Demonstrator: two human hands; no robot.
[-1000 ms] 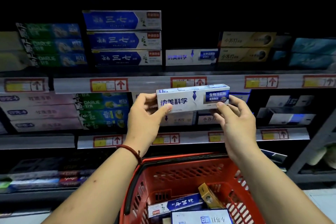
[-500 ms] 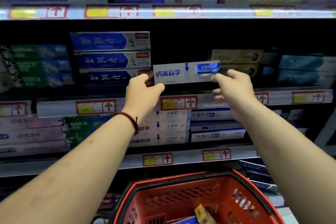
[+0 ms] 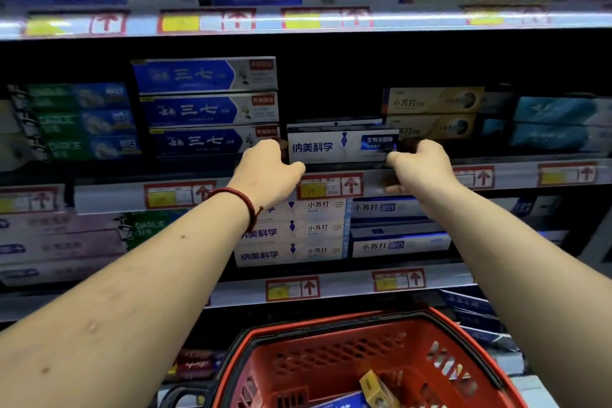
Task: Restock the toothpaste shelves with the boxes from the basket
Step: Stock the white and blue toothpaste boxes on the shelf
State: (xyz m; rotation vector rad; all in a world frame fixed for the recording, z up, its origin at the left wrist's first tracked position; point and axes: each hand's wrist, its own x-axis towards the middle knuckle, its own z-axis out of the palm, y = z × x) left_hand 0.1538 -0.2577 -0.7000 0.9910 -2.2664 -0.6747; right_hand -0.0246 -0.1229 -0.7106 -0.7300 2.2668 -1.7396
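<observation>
Both hands, left hand (image 3: 269, 166) and right hand (image 3: 420, 165), hold the white box (image 3: 337, 146) between them.

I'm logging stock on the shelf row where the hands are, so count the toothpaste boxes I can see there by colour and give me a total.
Blue boxes with white ends: 3
Green boxes: 3
White box with blue panel, held by the left hand and right hand, atop another barely visible: 1
Yellow boxes: 2
Teal boxes, blurred: 2
Total: 11
</observation>
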